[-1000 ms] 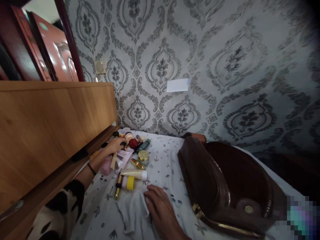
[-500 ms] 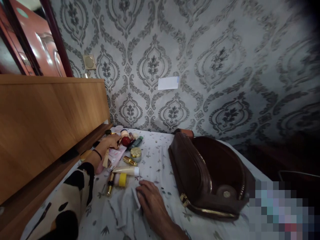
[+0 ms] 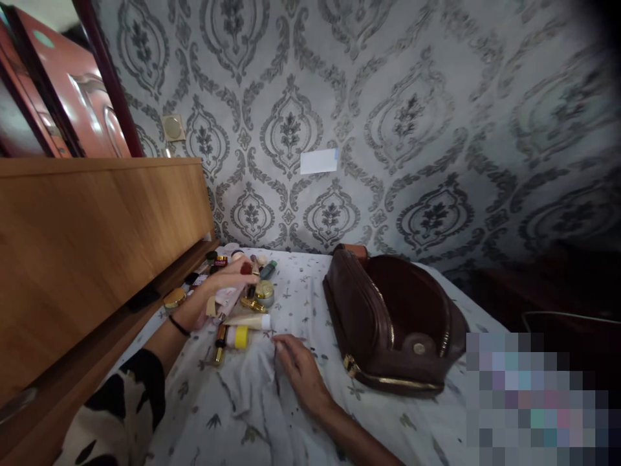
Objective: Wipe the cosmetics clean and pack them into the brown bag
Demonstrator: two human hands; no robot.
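Observation:
My left hand (image 3: 233,276) reaches over a group of cosmetics on the bedsheet, fingers stretched and apart. A red round item (image 3: 246,267) shows just behind its fingers, partly hidden. Close to the fingertips are a gold-lidded jar (image 3: 264,291) and a gold tube (image 3: 253,304). Nearer to me lie a cream squeeze tube (image 3: 250,320) with a white cap, a yellow-capped bottle (image 3: 239,337) and a dark and gold lipstick-like tube (image 3: 220,346). My right hand (image 3: 301,372) rests on the sheet beside wrinkled cloth, fingers loosely extended, holding nothing visible.
A dark brown zippered bag (image 3: 359,317) lies at the right, its flap raised. Behind it is a brown-orange object (image 3: 353,251). A wooden panel (image 3: 107,226) borders the left side, with a gold round compact (image 3: 174,298) near it. Patterned wallpaper (image 3: 291,129) rises behind.
My left hand has moved right across the cosmetics to beside the red item and the gold-lidded jar. My right hand stays on the sheet. The view has shifted slightly.

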